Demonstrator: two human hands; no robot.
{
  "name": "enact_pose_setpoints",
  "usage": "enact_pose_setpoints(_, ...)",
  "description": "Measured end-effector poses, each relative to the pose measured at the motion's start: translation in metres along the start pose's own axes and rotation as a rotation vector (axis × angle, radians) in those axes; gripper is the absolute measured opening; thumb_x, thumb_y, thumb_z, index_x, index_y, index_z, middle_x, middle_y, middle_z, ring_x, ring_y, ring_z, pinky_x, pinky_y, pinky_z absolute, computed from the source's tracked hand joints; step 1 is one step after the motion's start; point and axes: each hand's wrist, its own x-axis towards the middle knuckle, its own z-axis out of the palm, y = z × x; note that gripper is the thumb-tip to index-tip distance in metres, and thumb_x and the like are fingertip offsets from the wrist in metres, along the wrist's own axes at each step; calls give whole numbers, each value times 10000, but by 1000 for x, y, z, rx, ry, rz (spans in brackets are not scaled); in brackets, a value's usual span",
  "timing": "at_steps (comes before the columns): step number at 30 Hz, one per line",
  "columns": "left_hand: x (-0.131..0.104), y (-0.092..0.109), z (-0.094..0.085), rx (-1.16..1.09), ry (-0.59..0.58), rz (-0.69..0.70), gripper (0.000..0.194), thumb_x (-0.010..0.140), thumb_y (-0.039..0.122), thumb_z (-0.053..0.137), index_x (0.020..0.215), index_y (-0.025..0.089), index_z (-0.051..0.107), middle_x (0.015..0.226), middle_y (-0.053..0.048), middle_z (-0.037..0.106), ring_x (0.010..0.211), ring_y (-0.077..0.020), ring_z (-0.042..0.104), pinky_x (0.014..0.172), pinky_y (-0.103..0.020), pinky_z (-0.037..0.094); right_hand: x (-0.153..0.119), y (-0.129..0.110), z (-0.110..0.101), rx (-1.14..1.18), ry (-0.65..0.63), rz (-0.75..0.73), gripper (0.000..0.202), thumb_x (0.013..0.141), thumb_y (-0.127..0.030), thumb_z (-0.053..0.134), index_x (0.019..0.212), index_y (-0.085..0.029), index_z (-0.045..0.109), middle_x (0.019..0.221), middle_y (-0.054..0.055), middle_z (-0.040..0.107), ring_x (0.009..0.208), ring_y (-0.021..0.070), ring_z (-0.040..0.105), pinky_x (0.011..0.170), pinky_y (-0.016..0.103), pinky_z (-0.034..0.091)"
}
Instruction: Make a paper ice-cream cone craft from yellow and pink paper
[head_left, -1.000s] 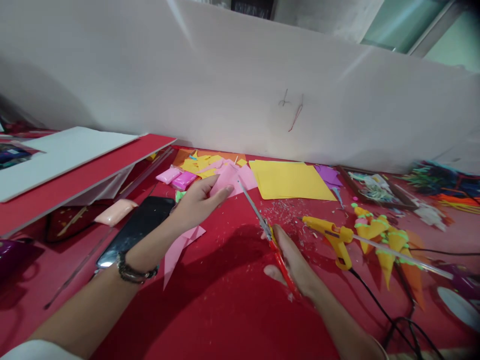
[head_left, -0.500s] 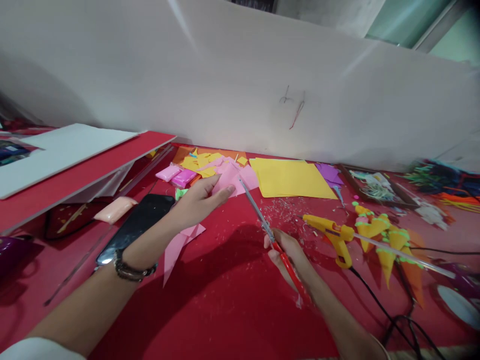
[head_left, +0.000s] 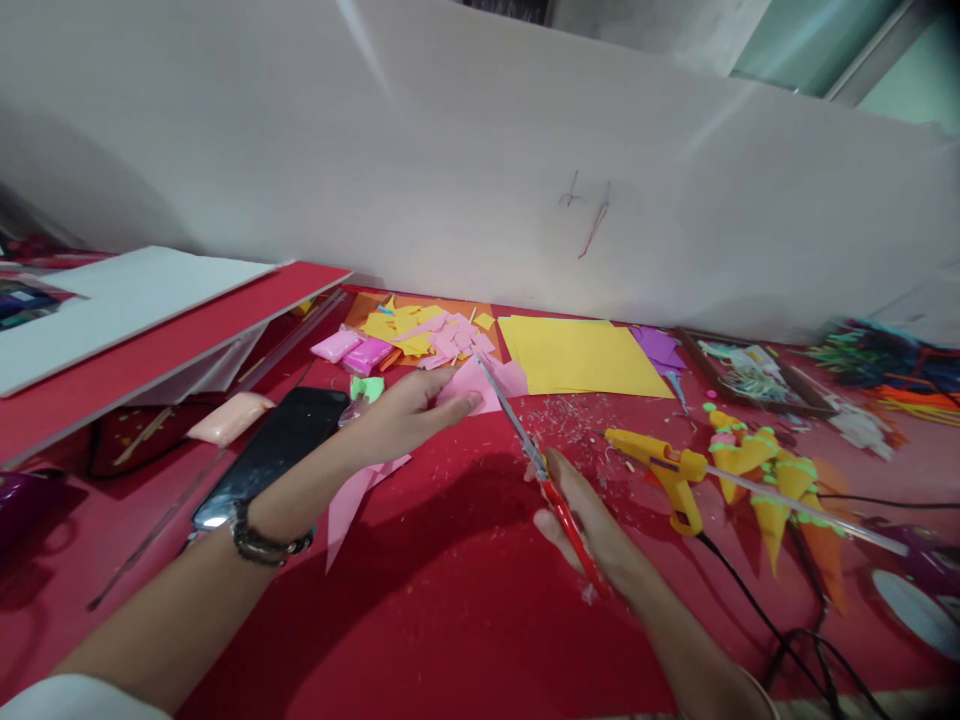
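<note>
My left hand (head_left: 409, 415) pinches a pink sheet of paper (head_left: 480, 388) between thumb and fingers, above the red table. In my right hand (head_left: 574, 505) are scissors (head_left: 556, 496) with red handles, their blades pointing up and left. The blade tips lie over the pink sheet; whether they are parted I cannot tell. Just beyond the sheet is a heap of cut pink paper pieces (head_left: 459, 338), beside yellow paper pieces (head_left: 405, 322). Another pink paper scrap (head_left: 352, 505) lies under my left forearm.
A stack of yellow paper (head_left: 581, 358) lies at the back. On the right are a yellow glue gun (head_left: 664, 470) with its cable and several yellow cones (head_left: 776, 500). A black phone (head_left: 274, 450) and a peach packet (head_left: 231, 418) lie left, near a raised board (head_left: 187, 350).
My left hand has drawn the pink sheet slightly right and toward me, uncovering more of the cut pink pieces behind. The scissors have shifted only a little.
</note>
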Motion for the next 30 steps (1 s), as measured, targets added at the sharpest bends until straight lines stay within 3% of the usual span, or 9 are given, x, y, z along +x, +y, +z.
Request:
enact_pose_setpoints(8,0,-3,-1,-70,-96,-56,307,793,410,419,609,173,354,513,63,281,423,-49,262,378,-170,213,-3,4,6,9,7,145,108,708,-268,463,758,-196,400,638,-39,337,561,93,303,536,228,318)
enact_pose_setpoints(13,-2,-2,0,-142,-152,-108,274,748,409,513,862,162,480,595,21,527,501,-85,474,433,-176,345,-2,10,7,33,-2,145,154,705,-323,458,704,-191,380,624,-35,345,540,88,304,494,223,289)
enact_pose_setpoints(16,-2,1,1,-220,-153,-119,313,756,411,504,944,161,513,655,-13,584,568,-108,536,491,-193,408,-1,7,7,-15,-41,159,171,695,-308,499,698,-186,379,657,-24,378,577,94,334,521,222,311)
enact_pose_setpoints(20,0,4,3,-309,-94,-143,270,774,420,470,764,162,549,718,-27,597,500,-74,503,432,-177,399,-1,3,6,-85,-66,183,200,711,-274,517,656,-189,345,641,-33,362,570,86,330,515,211,303)
enact_pose_setpoints(24,3,0,9,-372,-41,-122,385,769,390,484,488,144,392,749,-25,608,452,-33,451,412,-158,375,-1,9,9,-122,-43,147,236,728,-282,510,629,-191,316,599,-48,337,534,73,308,486,197,280)
enact_pose_setpoints(30,1,-6,10,-408,190,-271,355,743,395,505,495,166,395,362,58,408,329,-47,362,341,-165,270,0,17,13,-220,-22,168,260,716,-321,533,609,-186,338,581,-51,369,515,72,319,475,202,261)
